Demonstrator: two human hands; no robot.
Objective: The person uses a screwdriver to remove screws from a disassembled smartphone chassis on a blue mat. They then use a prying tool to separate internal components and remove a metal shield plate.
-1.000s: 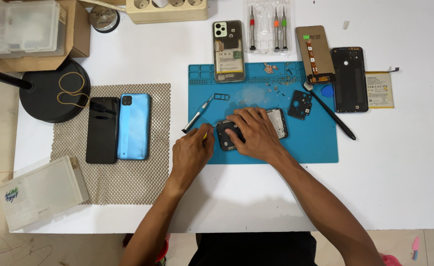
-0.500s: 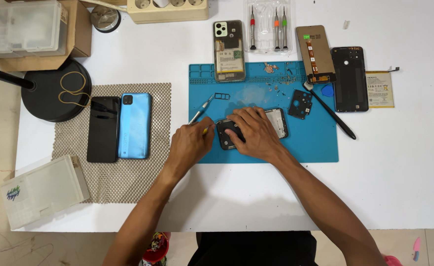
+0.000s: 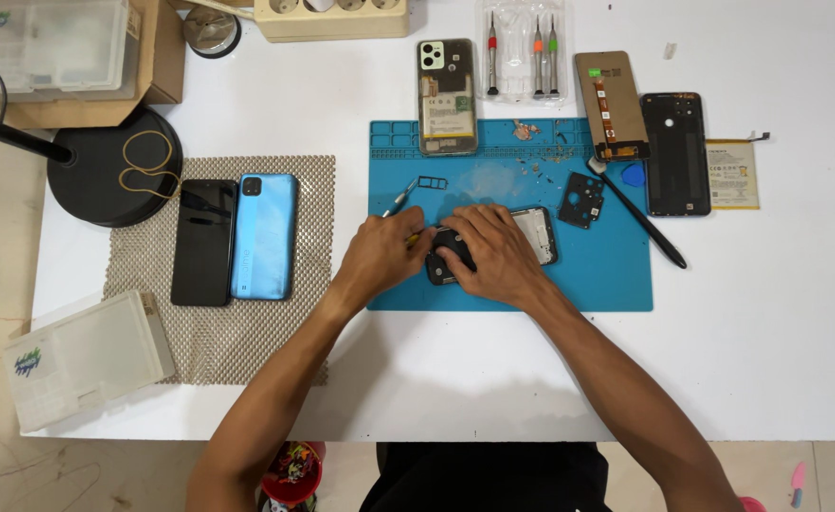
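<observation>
An opened phone body (image 3: 541,233) lies flat on the blue work mat (image 3: 607,275). My right hand (image 3: 493,254) presses down on its left half and grips it. My left hand (image 3: 382,256) sits just left of the phone and holds a thin metal tool (image 3: 399,199), whose tip points up and to the right. A small SIM tray (image 3: 432,182) lies on the mat just above my hands.
On the mat: a black cover piece (image 3: 580,200), a black pen-like tool (image 3: 640,218), a phone in a clear case (image 3: 447,96). Behind: screwdrivers (image 3: 522,45), a display panel (image 3: 611,104), a black back cover (image 3: 675,154), a battery (image 3: 731,173). Left: two phones (image 3: 235,237) on a mesh pad.
My left hand has shifted slightly toward the phone body with the tool. My right hand has stayed on the phone.
</observation>
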